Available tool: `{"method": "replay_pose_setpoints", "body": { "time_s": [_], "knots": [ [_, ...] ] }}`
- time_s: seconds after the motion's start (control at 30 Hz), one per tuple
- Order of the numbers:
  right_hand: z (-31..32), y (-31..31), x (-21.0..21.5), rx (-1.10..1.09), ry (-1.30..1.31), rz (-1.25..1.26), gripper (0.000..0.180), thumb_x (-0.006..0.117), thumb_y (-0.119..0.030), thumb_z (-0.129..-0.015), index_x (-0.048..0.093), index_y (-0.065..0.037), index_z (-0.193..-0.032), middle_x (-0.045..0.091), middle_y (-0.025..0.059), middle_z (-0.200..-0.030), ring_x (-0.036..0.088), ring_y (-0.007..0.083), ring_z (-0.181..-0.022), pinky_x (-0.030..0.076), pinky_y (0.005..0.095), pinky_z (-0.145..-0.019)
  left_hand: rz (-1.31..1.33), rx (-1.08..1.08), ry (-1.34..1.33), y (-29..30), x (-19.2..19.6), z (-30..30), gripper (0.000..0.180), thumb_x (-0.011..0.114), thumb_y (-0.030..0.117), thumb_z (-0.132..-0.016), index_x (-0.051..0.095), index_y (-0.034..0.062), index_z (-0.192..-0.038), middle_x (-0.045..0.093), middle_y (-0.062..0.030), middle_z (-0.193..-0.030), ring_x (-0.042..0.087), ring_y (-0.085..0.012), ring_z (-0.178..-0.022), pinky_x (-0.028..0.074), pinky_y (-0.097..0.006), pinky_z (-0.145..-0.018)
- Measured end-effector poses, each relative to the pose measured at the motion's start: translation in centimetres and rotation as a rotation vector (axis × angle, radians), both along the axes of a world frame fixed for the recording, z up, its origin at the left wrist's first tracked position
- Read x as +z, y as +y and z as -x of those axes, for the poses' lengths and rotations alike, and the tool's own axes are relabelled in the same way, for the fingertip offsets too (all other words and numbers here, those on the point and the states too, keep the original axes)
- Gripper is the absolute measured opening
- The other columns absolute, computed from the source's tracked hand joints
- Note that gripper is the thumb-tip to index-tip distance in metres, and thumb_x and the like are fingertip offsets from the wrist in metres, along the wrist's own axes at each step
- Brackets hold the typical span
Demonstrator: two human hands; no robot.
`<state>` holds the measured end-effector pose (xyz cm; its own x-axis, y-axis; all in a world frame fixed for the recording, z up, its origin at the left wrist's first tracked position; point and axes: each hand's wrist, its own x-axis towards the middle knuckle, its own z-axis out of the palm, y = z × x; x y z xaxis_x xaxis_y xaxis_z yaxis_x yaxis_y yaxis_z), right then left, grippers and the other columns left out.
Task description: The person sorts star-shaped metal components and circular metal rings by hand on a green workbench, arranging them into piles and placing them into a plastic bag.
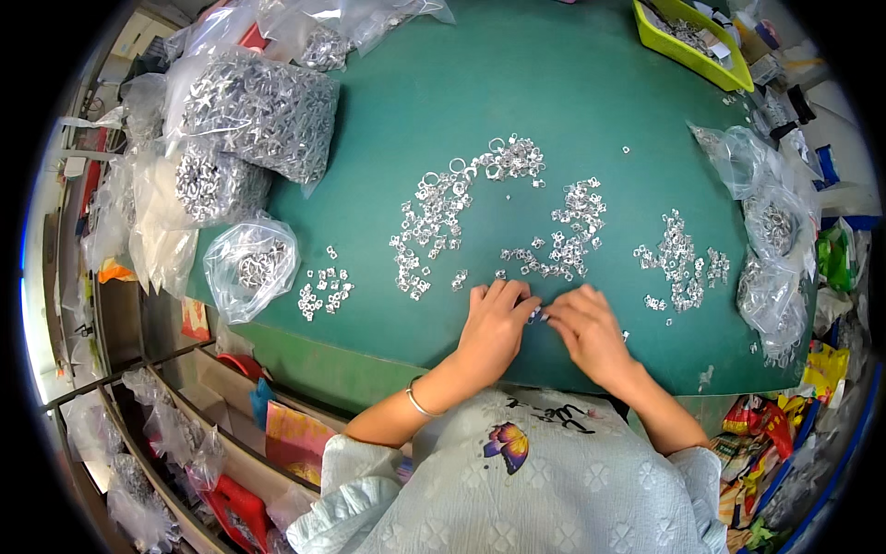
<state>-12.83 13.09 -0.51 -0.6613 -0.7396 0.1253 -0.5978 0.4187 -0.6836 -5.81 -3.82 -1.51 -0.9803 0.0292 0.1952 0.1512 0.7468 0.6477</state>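
Observation:
My left hand and my right hand meet close to the table's near edge, fingers drawn together in a pinch. Between the fingertips shows a tiny silver-and-blue bit, too small to name and partly hidden by the fingers. Just beyond them, a curved pile of small silver metal pieces lies on the green table. Another pile of such pieces, with some larger rings, spreads farther left. A ring-shaped bangle circles my left wrist.
At the left stand clear bags of silver metal parts and a smaller open bag of rings. Loose pieces lie at right, beside more filled bags. A yellow-green tray sits far right. Open drawers are below left.

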Motion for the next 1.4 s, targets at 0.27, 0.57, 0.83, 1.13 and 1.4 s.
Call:
{"method": "replay_pose_setpoints", "body": {
  "time_s": [0.27, 0.57, 0.83, 1.13, 1.4],
  "knots": [
    [6.0, 0.9, 0.5, -0.303, 0.119, 0.100, 0.018, 0.064, 0.003, -0.077, 0.066, -0.002, -0.094, 0.061, 0.0098, -0.092, 0.055, 0.0283, -0.085, 0.044, 0.0375, -0.076, -0.128, -0.110, -0.041, -0.2, 0.6, -1.1, 0.028, 0.059, -0.007, -0.075, 0.062, 0.0006, -0.102, 0.055, -0.0102, -0.099, 0.052, -0.0273, -0.088, 0.040, -0.037, -0.074],
    [8.7, 2.7, -0.3, -0.235, 0.199, -0.081, 0.015, 0.071, -0.004, -0.073, 0.065, -0.006, -0.087, 0.055, 0.0050, -0.093, 0.051, 0.0242, -0.089, 0.038, 0.0356, -0.075, -0.147, -0.119, 0.000, 0.9, 0.3, -0.5, 0.028, 0.061, -0.005, -0.077, 0.061, 0.0024, -0.104, 0.057, -0.0097, -0.101, 0.053, -0.0276, -0.092, 0.040, -0.037, -0.075],
    [8.1, 2.9, 0.5, -0.168, 0.165, -0.129, 0.021, 0.070, -0.003, -0.072, 0.068, -0.007, -0.092, 0.055, 0.0038, -0.095, 0.051, 0.0230, -0.089, 0.037, 0.0345, -0.075, 0.034, -0.083, 0.088, 0.6, 0.7, 8.7, 0.033, 0.064, 0.004, -0.080, 0.060, 0.0051, -0.113, 0.052, -0.0106, -0.116, 0.050, -0.0280, -0.105, 0.039, -0.039, -0.082],
    [8.0, 4.2, 0.6, -0.213, 0.164, 0.101, 0.020, 0.072, -0.002, -0.072, 0.064, -0.002, -0.091, 0.061, 0.0087, -0.093, 0.056, 0.0261, -0.089, 0.042, 0.0359, -0.081, 0.183, -0.051, 0.073, -0.8, -0.5, 7.7, 0.033, 0.065, 0.001, -0.075, 0.063, 0.0064, -0.108, 0.053, -0.0133, -0.117, 0.051, -0.0318, -0.107, 0.040, -0.042, -0.087],
    [3.6, 16.5, 4.5, -1.122, 0.463, 0.411, 0.013, 0.066, 0.000, -0.081, 0.064, 0.001, -0.094, 0.061, 0.0072, -0.091, 0.056, 0.0149, -0.081, 0.046, 0.0268, -0.074, 0.123, 0.012, 0.088, -0.1, 0.4, 7.2, 0.027, 0.062, -0.001, -0.080, 0.062, 0.0048, -0.106, 0.052, -0.0144, -0.121, 0.048, -0.0330, -0.114, 0.034, -0.041, -0.094]
  ]
}}
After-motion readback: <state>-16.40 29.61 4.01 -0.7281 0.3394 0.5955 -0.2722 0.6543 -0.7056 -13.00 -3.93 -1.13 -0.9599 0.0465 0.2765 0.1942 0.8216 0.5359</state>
